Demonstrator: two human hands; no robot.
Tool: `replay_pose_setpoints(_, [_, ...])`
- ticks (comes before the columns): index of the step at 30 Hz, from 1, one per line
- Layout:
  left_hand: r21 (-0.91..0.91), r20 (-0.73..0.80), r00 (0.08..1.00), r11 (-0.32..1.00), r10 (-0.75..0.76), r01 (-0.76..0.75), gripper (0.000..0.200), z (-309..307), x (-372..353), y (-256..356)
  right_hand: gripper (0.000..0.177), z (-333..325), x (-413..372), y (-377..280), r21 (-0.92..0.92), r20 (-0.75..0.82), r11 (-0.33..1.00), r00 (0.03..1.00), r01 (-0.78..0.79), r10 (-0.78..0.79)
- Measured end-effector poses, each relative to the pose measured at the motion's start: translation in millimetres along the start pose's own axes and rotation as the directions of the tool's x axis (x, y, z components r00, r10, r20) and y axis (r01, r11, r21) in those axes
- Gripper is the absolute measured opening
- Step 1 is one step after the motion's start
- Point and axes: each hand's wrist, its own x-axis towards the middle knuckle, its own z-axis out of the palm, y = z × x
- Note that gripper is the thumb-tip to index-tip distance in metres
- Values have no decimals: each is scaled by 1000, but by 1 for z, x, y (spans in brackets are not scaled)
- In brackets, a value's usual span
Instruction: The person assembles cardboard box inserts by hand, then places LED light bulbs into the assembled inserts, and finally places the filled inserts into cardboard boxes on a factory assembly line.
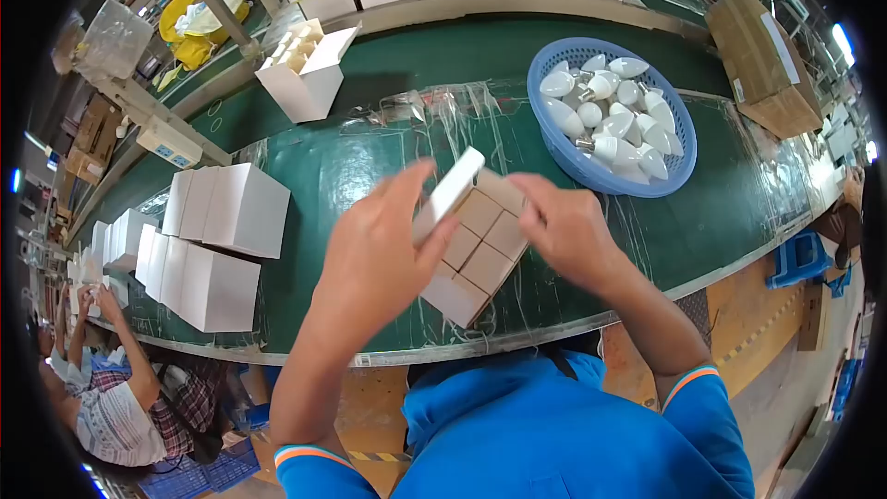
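Your left grip is pinching the white cardboard flap. Your right grip is pinching the brown gridded cardboard insert beside it. Uneven pulling is likely risking buckled cells.

Green conveyor belt, orange floor

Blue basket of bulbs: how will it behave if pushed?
Likely slides rather than tips: the blue basket is wide and low. The bulbs lie loose and heaped, so they would probably shift and knock together; likely fragile.
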Motion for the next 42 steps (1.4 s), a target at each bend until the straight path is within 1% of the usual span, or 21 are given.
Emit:
replay_pose_setpoints(1, [-159, 269, 947, 962, -176, 224, 55, -1, 4, -1, 32, 3, 5, 10, 161, 1, 983, 996, -89, 90])
replay_pose_setpoints(2, [-244, 539, 795, 853, -277, 462, 48, 0, 5, -4, 31, 7, 11, 18, 318, 18, 931, 983, -177, 181])
replay_pose_setpoints(3, [-169, 533, 791, 878, -300, 447, 48, -24, 1, -16, 31, 19, 28, 4, 384, -24, 911, 984, -154, 177])
replay_pose_setpoints(5, [-662, 510, 847, 560, -149, 498, 43, -11, -23, -36, 27, 20, 37, 8, 509, 63, 829, 970, -233, 234])
replay_pose_setpoints(6, [-747, 538, 796, 280, -277, 603, 45, -6, -35, -30, 27, 16, 41, 4, 517, 135, 789, 942, -331, 307])
replay_pose_setpoints(7, [-742, 540, 794, 286, -280, 606, 45, 0, -46, -25, 27, 15, 43, 0, 524, 134, 785, 942, -331, 307])
replay_pose_setpoints(8, [-739, 587, 701, 87, -405, 669, 49, 7, -59, -20, 27, 15, 43, -3, 550, 20, 801, 963, -235, 269])
replay_pose_setpoints(9, [-720, 637, 582, -119, -505, 684, 53, 15, -73, -16, 27, 14, 44, -7, 565, -95, 814, 969, -137, 229])
replay_pose_setpoints(12, [-756, 650, 657, -410, -382, 510, 62, 46, -117, 2, 22, -25, 23, -34, 489, -260, 869, 964, 80, 58])
replay_pose_setpoints(16, [-692, 675, 669, -584, -312, 425, 67, 78, -126, 36, 18, -51, -27, -50, 613, 42, 790, 999, -17, -11])
replay_pose_setpoints(18, [-644, 696, 663, -648, -276, 407, 65, 97, -130, 52, 17, -35, -42, -46, 150, -52, 936, 948, 319, -315])
replay_pose_setpoints(23, [-625, 728, 660, -573, -184, 530, 59, 115, -136, 61, 15, -26, -80, -26, -48, -188, 990, 972, 135, -142])
replay_pose_setpoints(25, [-711, 703, 634, -315, -323, 629, 63, 109, -134, 59, 15, -25, -88, -23, 72, -353, 995, 935, 74, -44])
replay_pose_setpoints(28, [-787, 615, 668, -277, -420, 551, 70, 87, -124, 56, 17, -16, -98, -18, 168, -423, 984, 906, 66, 12])
replay_pose_setpoints(30, [-914, 294, 793, 86, -533, 396, 80, 80, -118, 47, 15, -13, -102, -17, 247, -431, 964, 902, 102, 15])
replay_pose_setpoints(32, [-809, 56, 875, 492, -481, 322, 82, 61, -100, 41, 15, -10, -102, -9, 262, -441, 957, 897, 129, 0])
replay_pose_setpoints(33, [-808, 57, 876, 494, -479, 322, 82, 46, -89, 39, 15, -9, -102, -5, 270, -452, 950, 892, 160, -21])
replay_pose_setpoints(34, [-540, -21, 947, 801, -320, 258, 74, 29, -78, 40, 15, -8, -102, -3, 270, -453, 950, 892, 156, -18])
replay_pose_setpoints(35, [-192, -31, 990, 973, -135, 127, 67, 16, -67, 43, 16, -7, -103, -2, 337, -449, 928, 894, 157, 12])
replay_pose_setpoints(39, [24, 67, 993, 995, 94, -96, 35, -4, -24, 55, 19, 1, -106, 3, 437, -491, 877, 870, 199, 47])
replay_pose_setpoints(42, [-224, 252, 967, 975, 47, 11, 19, 6, -4, 48, 20, 7, -111, 9, 435, -505, 875, 862, 214, 40])
